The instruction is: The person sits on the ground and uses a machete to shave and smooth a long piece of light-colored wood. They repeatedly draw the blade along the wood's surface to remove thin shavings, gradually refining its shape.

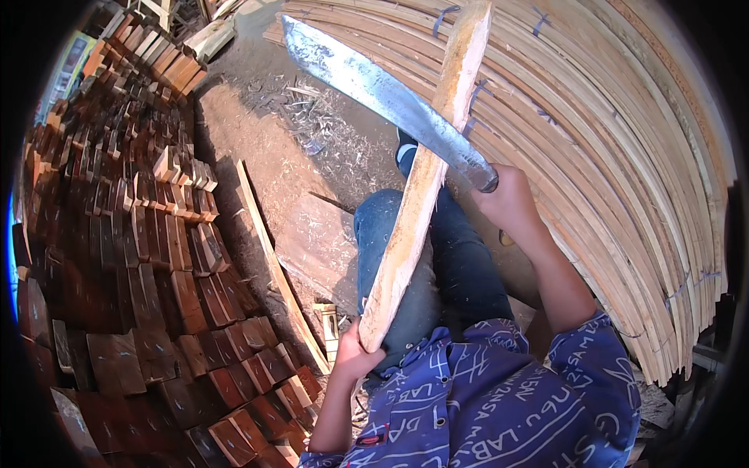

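Observation:
My right hand [507, 201] is closed round the handle of a machete [382, 90]. Its broad, worn steel blade points up and to the left, crossing over a long piece of wood [412, 210]. That piece is pale on its cut faces, with rough yellow-brown bark-like patches. It slants from my lap toward the far side, lying over my jeans-clad legs. The lower end is gripped by my left hand [358, 355], whose fingers are partly hidden behind the wood. Whether the blade touches the wood cannot be told.
Stacked dark reddish-brown wood blocks [156, 312] fill the left side. Bundled pale strips [593, 156], tied with dark bands, curve along the right. A thin plank [269, 242] lies on the ground left of my legs, and wood shavings [328, 129] are scattered ahead.

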`<action>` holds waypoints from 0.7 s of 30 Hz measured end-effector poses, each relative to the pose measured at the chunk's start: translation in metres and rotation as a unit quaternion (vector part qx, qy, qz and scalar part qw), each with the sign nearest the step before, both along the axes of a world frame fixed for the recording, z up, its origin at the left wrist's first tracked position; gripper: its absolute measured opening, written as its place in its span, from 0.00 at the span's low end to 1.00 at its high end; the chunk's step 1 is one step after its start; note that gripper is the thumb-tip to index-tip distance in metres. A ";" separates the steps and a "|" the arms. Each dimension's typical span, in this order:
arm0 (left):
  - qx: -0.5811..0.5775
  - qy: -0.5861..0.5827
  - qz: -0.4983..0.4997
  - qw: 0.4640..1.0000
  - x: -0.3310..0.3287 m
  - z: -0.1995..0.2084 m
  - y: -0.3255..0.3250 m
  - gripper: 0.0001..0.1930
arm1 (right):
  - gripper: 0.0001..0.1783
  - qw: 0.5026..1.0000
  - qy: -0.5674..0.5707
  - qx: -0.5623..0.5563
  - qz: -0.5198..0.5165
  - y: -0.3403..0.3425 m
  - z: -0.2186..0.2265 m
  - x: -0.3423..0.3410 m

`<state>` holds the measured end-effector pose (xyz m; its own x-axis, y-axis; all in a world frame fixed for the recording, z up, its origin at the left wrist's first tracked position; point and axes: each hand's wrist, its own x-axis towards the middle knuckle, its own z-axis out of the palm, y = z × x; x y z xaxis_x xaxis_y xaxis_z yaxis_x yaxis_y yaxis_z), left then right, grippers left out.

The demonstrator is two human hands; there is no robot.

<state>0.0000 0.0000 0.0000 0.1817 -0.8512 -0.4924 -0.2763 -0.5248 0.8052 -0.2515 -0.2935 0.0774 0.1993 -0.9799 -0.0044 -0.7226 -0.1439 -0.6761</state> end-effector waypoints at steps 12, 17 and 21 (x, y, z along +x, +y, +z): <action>-0.009 -0.006 -0.021 1.000 0.003 0.012 -0.008 0.24 | 0.07 1.000 -0.015 0.003 0.008 -0.006 0.016 -0.003; -0.045 -0.070 -0.052 0.995 0.004 0.017 -0.007 0.26 | 0.07 1.000 0.023 0.010 0.013 0.017 0.002 -0.011; -0.058 -0.064 -0.059 0.994 0.008 0.019 -0.011 0.30 | 0.05 0.999 0.037 0.006 0.006 0.013 0.006 -0.021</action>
